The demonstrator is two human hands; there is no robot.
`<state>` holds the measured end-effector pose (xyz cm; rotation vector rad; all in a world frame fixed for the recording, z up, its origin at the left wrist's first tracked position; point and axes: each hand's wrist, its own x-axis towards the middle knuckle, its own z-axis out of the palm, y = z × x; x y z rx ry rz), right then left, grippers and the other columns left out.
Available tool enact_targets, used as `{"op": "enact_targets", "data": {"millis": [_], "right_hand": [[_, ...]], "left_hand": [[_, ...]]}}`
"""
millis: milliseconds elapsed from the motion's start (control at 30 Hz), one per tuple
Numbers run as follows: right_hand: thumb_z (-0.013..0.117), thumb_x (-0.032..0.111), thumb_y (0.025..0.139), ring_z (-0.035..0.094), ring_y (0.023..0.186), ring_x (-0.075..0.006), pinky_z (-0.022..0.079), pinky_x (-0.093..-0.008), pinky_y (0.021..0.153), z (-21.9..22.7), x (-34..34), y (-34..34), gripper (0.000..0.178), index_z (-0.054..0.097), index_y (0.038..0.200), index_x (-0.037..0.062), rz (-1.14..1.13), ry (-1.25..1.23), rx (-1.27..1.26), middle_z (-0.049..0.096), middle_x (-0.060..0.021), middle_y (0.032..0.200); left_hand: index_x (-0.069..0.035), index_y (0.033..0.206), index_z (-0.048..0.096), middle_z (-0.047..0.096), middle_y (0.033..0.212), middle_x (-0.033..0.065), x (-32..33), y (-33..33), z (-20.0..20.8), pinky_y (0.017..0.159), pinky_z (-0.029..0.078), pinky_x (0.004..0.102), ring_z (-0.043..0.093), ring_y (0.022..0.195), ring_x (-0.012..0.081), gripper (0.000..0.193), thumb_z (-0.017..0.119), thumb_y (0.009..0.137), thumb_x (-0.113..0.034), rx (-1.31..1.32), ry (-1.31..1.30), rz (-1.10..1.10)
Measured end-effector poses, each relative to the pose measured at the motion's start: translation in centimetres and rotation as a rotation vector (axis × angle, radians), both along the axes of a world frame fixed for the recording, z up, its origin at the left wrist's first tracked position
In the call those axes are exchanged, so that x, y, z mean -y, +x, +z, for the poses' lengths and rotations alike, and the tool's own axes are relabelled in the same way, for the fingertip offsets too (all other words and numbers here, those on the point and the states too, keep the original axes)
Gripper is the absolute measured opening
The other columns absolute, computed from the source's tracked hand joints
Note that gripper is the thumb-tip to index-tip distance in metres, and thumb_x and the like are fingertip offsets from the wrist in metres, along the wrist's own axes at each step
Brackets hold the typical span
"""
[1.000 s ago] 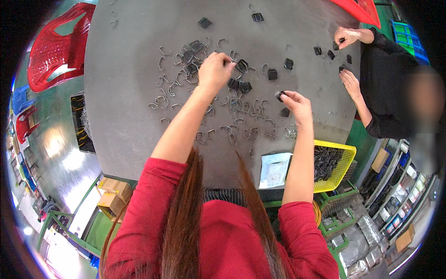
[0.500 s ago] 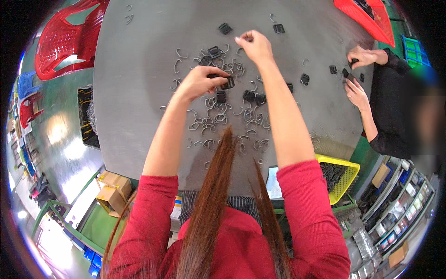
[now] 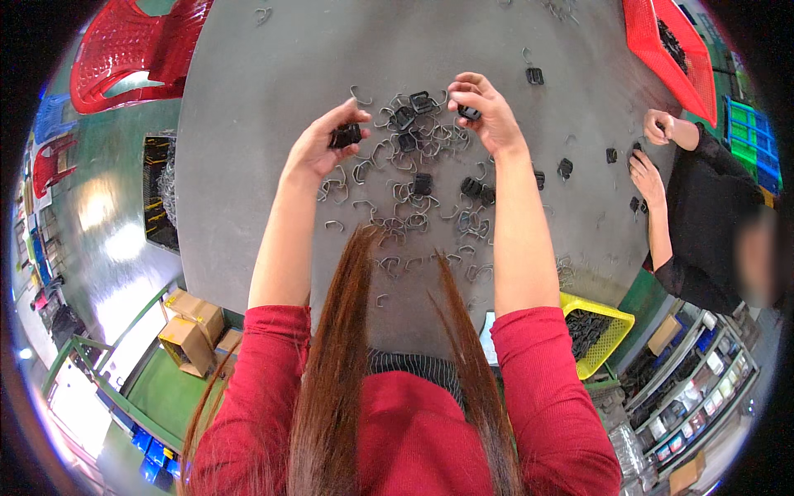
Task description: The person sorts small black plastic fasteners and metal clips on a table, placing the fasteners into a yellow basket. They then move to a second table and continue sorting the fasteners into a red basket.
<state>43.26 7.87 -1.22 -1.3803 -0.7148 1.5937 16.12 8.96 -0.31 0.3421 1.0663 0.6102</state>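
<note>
My left hand (image 3: 318, 142) is closed round black plastic buckles (image 3: 344, 135); how many is hidden by the fingers. To its right, my right hand (image 3: 495, 116) grips another black buckle (image 3: 469, 112) between thumb and fingers. Both hands hover over the grey table, at either side of a loose pile of bent metal wire rings (image 3: 430, 140). Several black buckles lie among the rings, one of them a buckle (image 3: 422, 183) below the pile's middle. Another buckle (image 3: 535, 76) rests farther off to the right.
A co-worker's hands (image 3: 649, 169) handle small black pieces at the table's right edge. A red basket (image 3: 695, 70) stands at the far right and a yellow basket (image 3: 614, 347) of dark parts at the near right. Red chairs (image 3: 124, 62) stand left of the grey table (image 3: 236, 198).
My hands have moved apart. The left went leftward with black buckles in it; the right, pinched at the pile's far side before, came nearer and now holds a black buckle. The view shifted slightly.
</note>
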Motion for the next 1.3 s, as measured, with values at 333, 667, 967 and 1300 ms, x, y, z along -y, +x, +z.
{"op": "enact_targets", "data": {"millis": [333,667,967,1300], "right_hand": [[0.072,0.022,0.072,0.062,0.084,-0.0143,0.046,-0.0261,0.062,0.7,0.4,-0.5,0.024,0.063,0.090,0.0101,0.244,-0.004,0.565,0.064,-0.0028,0.086],[0.077,0.037,0.069,0.063,0.090,-0.0327,0.051,-0.0412,0.075,2.4,9.9,-7.4,0.046,0.058,0.097,0.0061,0.329,-0.320,1.136,0.064,-0.0143,0.098],[0.080,0.022,0.067,0.052,0.058,-0.0102,0.041,-0.0251,0.053,0.8,13.8,-4.8,0.026,0.061,0.074,0.0051,0.070,-0.209,0.333,0.058,0.0001,0.066],[0.074,0.024,0.073,0.062,0.076,-0.0159,0.047,-0.0268,0.055,0.3,17.4,4.9,0.034,0.059,0.099,0.0078,-0.030,-0.336,0.647,0.065,-0.0077,0.090]], "left_hand": [[-0.006,0.084,0.062,0.062,0.072,0.0055,0.5,7.1,-0.5,0.061,0.047,0.0331,0.061,0.067,0.0199,0.025,0.073,0.075,-0.027,-1.195,0.961,-0.479],[-0.008,0.097,0.062,0.062,0.086,-0.0015,0.9,3.0,0.2,0.050,0.043,0.0194,0.059,0.072,0.0062,0.029,0.066,0.084,-0.033,-0.182,0.238,-0.189],[-0.011,0.090,0.067,0.067,0.076,0.0067,4.0,7.3,-0.6,0.065,0.049,0.0356,0.065,0.073,0.0207,0.024,0.071,0.075,-0.030,-1.021,0.720,-0.664],[-0.007,0.073,0.068,0.061,0.061,0.0005,4.0,4.6,2.6,0.055,0.044,0.0284,0.055,0.053,0.0103,0.027,0.069,0.078,-0.034,-0.962,0.536,-0.919]]}}
